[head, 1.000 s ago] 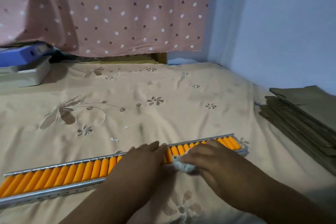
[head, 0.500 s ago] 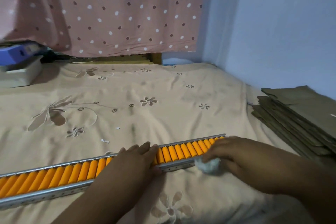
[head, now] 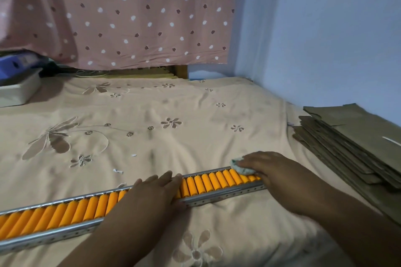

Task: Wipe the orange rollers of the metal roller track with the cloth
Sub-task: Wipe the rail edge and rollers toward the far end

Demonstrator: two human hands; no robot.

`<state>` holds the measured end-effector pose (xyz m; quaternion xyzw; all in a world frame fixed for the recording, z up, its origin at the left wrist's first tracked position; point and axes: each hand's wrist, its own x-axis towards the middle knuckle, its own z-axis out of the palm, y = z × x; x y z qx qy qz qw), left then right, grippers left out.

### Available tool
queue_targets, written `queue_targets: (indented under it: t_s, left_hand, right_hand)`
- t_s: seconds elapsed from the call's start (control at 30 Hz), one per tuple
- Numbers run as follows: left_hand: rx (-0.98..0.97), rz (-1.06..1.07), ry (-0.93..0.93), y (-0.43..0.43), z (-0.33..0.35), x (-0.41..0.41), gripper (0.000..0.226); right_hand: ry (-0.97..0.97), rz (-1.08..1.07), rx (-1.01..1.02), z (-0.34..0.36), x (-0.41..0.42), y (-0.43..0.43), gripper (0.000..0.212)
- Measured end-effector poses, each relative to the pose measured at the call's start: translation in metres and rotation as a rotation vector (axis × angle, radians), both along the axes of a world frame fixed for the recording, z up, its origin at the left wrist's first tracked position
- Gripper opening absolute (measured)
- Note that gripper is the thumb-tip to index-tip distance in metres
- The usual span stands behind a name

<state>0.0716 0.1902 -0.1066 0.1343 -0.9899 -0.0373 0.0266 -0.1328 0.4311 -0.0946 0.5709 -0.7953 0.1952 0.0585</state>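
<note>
A long metal roller track (head: 221,197) with orange rollers (head: 208,183) lies across the beige bedsheet, running from the lower left up to the right. My left hand (head: 152,193) rests flat on the middle of the track, fingers together, holding nothing. My right hand (head: 271,169) presses a small pale grey cloth (head: 240,167) onto the rollers at the track's right end. Most of the cloth is hidden under my fingers.
A stack of flat brown cardboard sheets (head: 351,145) lies at the right by the blue wall. A white tray with a blue folder (head: 17,80) sits at the far left. A dotted pink curtain (head: 130,15) hangs behind the embroidered bedsheet (head: 152,128).
My right hand has carried the cloth from the track's near side up onto the rollers at the right end. My left hand has stayed on the middle of the track.
</note>
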Motion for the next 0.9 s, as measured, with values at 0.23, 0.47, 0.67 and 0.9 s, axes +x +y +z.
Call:
queue_targets:
  t_s: [0.23, 0.47, 0.67, 0.9]
  left_hand:
    - [0.004, -0.011, 0.022, 0.001, 0.000, 0.002, 0.064]
    - [0.031, -0.011, 0.056, 0.003, 0.004, 0.005, 0.062]
    - [0.052, 0.006, 0.060, 0.006, 0.014, 0.007, 0.066]
    - [0.041, 0.017, -0.029, 0.009, 0.022, 0.007, 0.060]
  right_hand:
    - [-0.052, -0.015, 0.191, 0.027, 0.012, 0.023, 0.047]
    - [-0.049, -0.021, 0.010, 0.038, 0.022, -0.033, 0.049]
    - [0.039, -0.015, 0.070, 0.005, 0.055, -0.093, 0.066]
    - [0.075, -0.004, -0.003, -0.010, 0.075, -0.056, 0.064]
